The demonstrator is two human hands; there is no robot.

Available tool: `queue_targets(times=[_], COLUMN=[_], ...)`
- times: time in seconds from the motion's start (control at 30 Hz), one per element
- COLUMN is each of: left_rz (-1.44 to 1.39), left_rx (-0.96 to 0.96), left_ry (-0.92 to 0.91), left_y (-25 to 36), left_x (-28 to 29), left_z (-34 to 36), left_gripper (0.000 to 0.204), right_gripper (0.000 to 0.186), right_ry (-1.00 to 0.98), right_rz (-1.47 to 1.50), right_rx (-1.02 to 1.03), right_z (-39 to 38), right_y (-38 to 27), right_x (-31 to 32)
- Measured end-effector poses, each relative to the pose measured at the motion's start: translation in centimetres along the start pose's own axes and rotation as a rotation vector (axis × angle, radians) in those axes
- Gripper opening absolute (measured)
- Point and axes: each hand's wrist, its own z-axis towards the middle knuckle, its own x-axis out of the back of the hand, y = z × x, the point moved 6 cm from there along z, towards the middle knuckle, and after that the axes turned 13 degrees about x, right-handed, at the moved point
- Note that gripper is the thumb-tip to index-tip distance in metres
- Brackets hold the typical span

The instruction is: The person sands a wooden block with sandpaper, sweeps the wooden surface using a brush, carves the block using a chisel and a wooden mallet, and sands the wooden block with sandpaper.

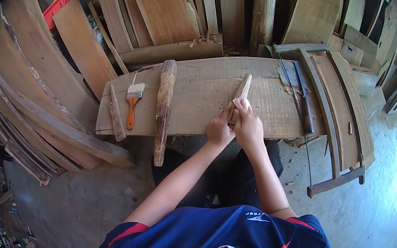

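Both my hands are closed around a short piece of wood (pixel 245 86) at the near edge of a thick wooden slab bench (pixel 202 94). Its pale, narrow end points away from me over the slab. My left hand (pixel 221 129) wraps the near part from the left. From the right, my right hand (pixel 250 127) grips it with the fingers bent over the top. Something small and pale shows by the right fingertips, too small to make out. The near end of the wood is partly hidden by my fingers.
On the slab's left lie a paintbrush (pixel 133 107), a wood strip (pixel 117 115) and a rough stick (pixel 164 104) overhanging the near edge. To the right are a dark-handled blade (pixel 305 106) and a wooden frame saw (pixel 319 110). Boards (pixel 168 14) lean behind.
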Motion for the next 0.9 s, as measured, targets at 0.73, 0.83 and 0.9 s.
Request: queue_targets(times=[0.73, 0.83, 0.9], left_rz=[0.031, 0.045, 0.027], left_rx=[-0.014, 0.028, 0.006], left_ry=[0.044, 0.025, 0.041], left_y=[1.5, 1.6, 1.0], left_x=[0.0, -0.4, 0.0], left_z=[0.7, 0.7, 0.5], left_gripper=[0.068, 0.064, 0.064], right_gripper=[0.030, 0.031, 0.032], right_ry=[0.078, 0.184, 0.089], right_rz=[-0.087, -0.125, -0.097], right_rx=[-0.109, -0.032, -0.121], right_z=[7.5, 9.5, 7.5], right_y=[5.2, 6.9, 6.3], right_x=[0.8, 0.4, -0.2])
